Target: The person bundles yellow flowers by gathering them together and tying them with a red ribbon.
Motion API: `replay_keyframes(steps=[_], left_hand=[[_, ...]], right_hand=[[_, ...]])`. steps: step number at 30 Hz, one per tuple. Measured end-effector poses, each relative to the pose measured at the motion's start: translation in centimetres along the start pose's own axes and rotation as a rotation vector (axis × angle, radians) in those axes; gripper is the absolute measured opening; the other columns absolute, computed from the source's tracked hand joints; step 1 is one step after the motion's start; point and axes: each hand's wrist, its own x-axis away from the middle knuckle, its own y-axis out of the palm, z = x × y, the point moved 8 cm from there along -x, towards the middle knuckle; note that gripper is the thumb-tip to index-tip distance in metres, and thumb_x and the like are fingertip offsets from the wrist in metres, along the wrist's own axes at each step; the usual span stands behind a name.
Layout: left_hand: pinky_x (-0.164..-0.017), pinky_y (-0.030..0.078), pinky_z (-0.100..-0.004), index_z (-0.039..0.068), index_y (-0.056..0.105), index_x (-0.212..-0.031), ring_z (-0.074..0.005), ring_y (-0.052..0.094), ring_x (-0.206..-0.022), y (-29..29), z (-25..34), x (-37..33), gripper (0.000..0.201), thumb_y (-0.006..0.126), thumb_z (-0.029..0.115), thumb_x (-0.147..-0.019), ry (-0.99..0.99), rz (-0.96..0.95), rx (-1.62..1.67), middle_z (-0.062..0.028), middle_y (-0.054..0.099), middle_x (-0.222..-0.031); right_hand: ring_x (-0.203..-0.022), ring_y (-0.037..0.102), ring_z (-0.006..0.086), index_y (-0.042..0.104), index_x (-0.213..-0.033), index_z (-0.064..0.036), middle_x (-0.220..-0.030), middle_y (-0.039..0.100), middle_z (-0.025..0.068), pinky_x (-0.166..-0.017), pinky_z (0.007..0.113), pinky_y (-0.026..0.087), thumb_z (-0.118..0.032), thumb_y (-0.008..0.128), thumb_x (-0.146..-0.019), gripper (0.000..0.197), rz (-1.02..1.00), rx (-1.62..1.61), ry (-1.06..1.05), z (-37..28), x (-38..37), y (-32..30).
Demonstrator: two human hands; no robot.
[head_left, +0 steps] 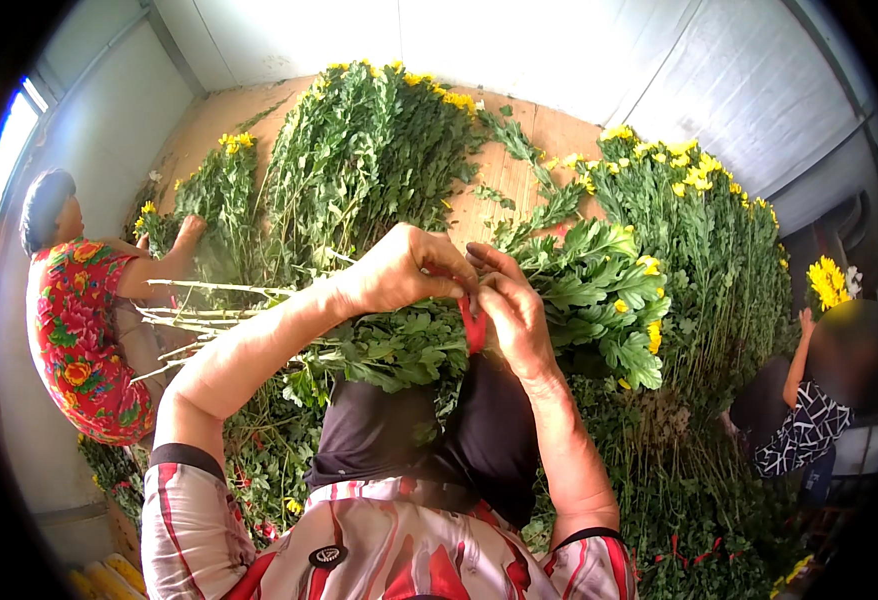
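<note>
Nearest, at the bottom of the frame, a thin, streaky-patterned shirt point(399, 545) meets dark, soft trousers point(389, 435). Across the lap, in the middle of the frame, lies a leafy bunch point(389, 350), its pale, stiff stems bare toward the left and its yellow heads toward the right; the thighs seem to bear its weight, leaving both hands free for finer work. Above it, the left hand point(404, 268) has a pinching grip on a smooth, flat red ribbon point(475, 330), and the right hand point(515, 315) is closed on it too, fingers bunched close by; exactly how the ends cross is hidden. The ribbon hangs at mid-bunch, probably because the stems gather there.

Farther out, a broad green heap point(699, 235) fills the right of the frame and a tall heap point(359, 165) the upper centre, flowers all facing outward, perhaps to spare the petals. Brown sheeting point(504, 185) shows between. A person in a red floral top point(79, 340) sits at left; another point(804, 430) at far right. Smooth pale walls point(559, 45) close the top.
</note>
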Motion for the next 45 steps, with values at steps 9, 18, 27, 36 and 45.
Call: replay_keyframes(steps=[9, 18, 27, 36, 45], left_hand=[[-0.054, 0.045, -0.0348, 0.007, 0.059, -0.079, -0.0224, 0.053, -0.062, -0.1, 4.2, 0.9, 0.018, 0.075, 0.014, -0.075, 0.488, 0.396, -0.839, -0.0036, 0.053, -0.067], [-0.058, 0.044, -0.0339, 0.010, 0.054, -0.076, -0.0213, 0.052, -0.064, 0.4, 5.0, 1.2, 0.022, 0.074, 0.020, -0.075, 0.493, 0.432, -0.958, -0.0019, 0.049, -0.068], [-0.062, 0.048, -0.0383, 0.008, 0.060, -0.080, -0.0269, 0.058, -0.067, -1.0, 1.4, 1.2, 0.020, 0.072, 0.025, -0.080, 0.238, 0.223, -0.784, -0.0075, 0.057, -0.071], [-0.070, 0.049, -0.0361, 0.003, 0.060, -0.088, -0.0238, 0.062, -0.073, -0.5, -2.7, 1.6, 0.021, 0.062, 0.023, -0.094, -0.378, 0.143, 0.300, -0.0105, 0.062, -0.078], [-0.044, 0.030, -0.0248, 0.008, 0.050, -0.083, -0.0069, 0.032, -0.049, 2.1, -5.2, 2.1, 0.022, 0.051, 0.021, -0.101, -0.504, 0.322, 0.877, 0.0042, 0.038, -0.061]], right_hand=[[-0.119, 0.051, 0.0197, 0.058, -0.119, 0.0037, -0.136, 0.048, 0.0135, -0.103, 0.031, 0.040, -0.009, 0.048, -0.101, 0.024, 0.026, 0.063, -0.005, 0.1, -0.5, 0.4], [-0.114, 0.050, 0.0144, 0.062, -0.115, 0.0033, -0.132, 0.050, 0.0080, -0.097, 0.028, 0.040, -0.014, 0.048, -0.103, 0.026, 0.056, -0.159, 0.067, 1.0, -0.6, 0.4], [-0.094, 0.056, 0.0085, 0.059, -0.121, 0.0059, -0.133, 0.051, 0.0072, -0.079, 0.023, 0.047, -0.005, 0.050, -0.098, 0.027, 0.253, 0.063, -0.003, -1.5, 1.0, -0.2], [-0.099, 0.063, 0.0276, 0.053, -0.076, 0.0030, -0.119, 0.060, 0.0170, -0.080, 0.034, 0.054, -0.003, 0.058, -0.093, 0.018, -0.006, 0.594, -0.341, -7.7, 5.4, 1.7], [-0.059, 0.055, 0.0261, 0.048, -0.079, -0.0013, -0.072, 0.052, 0.0110, -0.054, 0.038, 0.045, -0.004, 0.060, -0.092, 0.018, -0.066, 0.725, -0.208, -4.0, 7.3, 1.8]])
